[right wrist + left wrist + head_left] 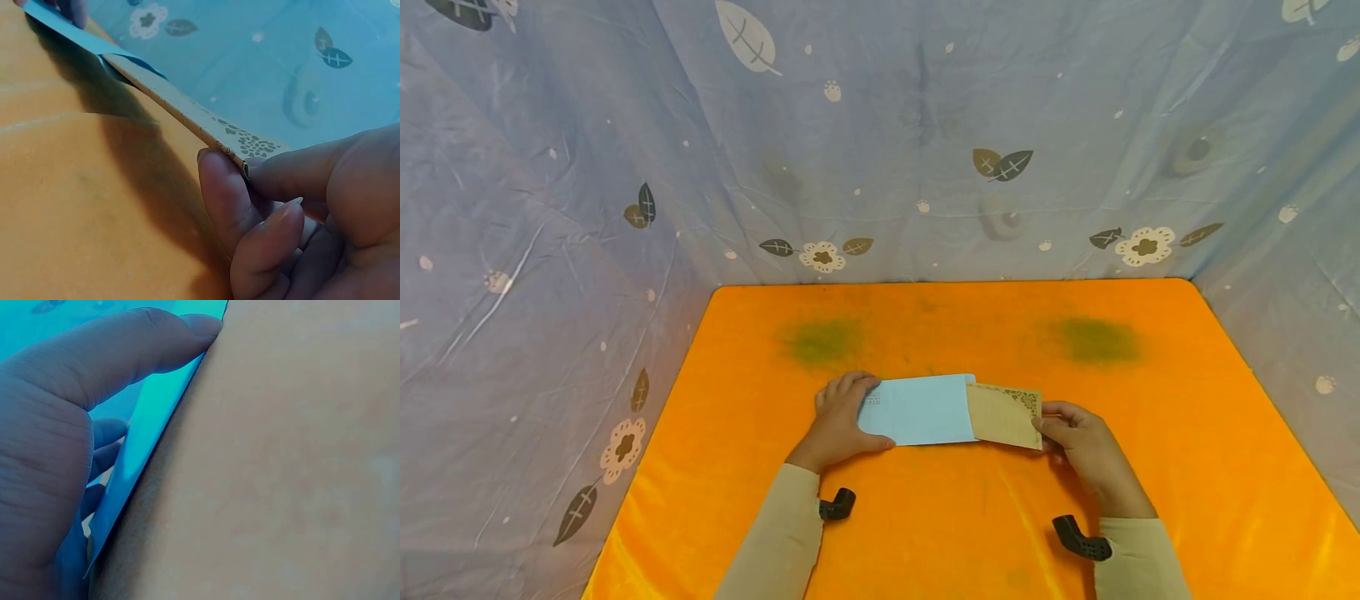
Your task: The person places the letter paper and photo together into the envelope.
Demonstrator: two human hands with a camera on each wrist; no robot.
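Observation:
A light blue envelope (pixel 921 410) lies lengthwise in front of the person, its open end to the right. My left hand (pixel 841 421) grips its left end, thumb along the near edge and fingers at the far edge. Partly inside the envelope's mouth is a tan folded sheet (pixel 1006 415) with a brown floral pattern at its outer corner; its left part is hidden. My right hand (pixel 1084 446) pinches the outer end of this sheet between thumb and fingers. In the right wrist view the sheet (pixel 181 119) slants up from the cloth, casting a shadow below.
An orange cloth (pixel 940 525) covers the table, with two greenish patches toward the back. Grey-blue curtains (pixel 880 167) with leaf and flower prints stand behind and at both sides. Each sleeve carries a small black wrist device (pixel 1081 539).

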